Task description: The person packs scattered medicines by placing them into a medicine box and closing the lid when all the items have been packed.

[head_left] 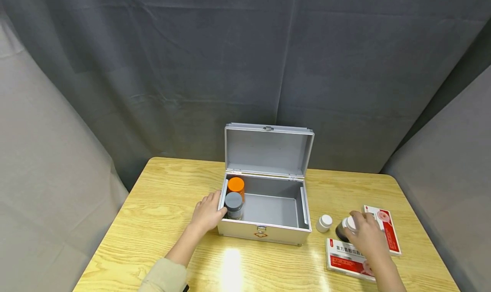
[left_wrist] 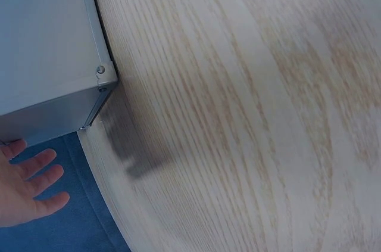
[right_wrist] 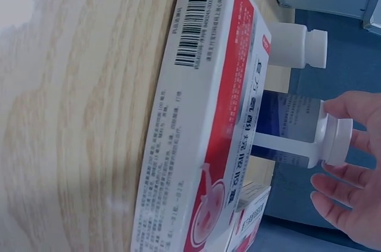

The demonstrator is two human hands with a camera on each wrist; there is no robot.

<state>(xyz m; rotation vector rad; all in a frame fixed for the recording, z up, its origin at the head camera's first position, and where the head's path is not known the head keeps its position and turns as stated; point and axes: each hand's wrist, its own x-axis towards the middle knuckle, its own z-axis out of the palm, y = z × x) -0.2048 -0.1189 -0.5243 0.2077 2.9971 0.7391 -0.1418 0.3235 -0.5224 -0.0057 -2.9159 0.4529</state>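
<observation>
An aluminium first-aid case stands with its lid raised. My left hand rests against the case's left side, thumb at the rim; in the left wrist view its fingers are spread and fairly straight. Inside, at the left end, are an orange-capped bottle and a grey-capped jar. To the right of the case my right hand holds a dark pill bottle near its white cap, thumb at the shoulder and fingers curled about the cap. The bottle stands upright, its base hidden behind a medicine box.
A small white bottle stands between the case and the pill bottle. One red-and-white medicine box lies in front of the right hand, another medicine box behind and right of it. Grey curtains hang around the wooden table.
</observation>
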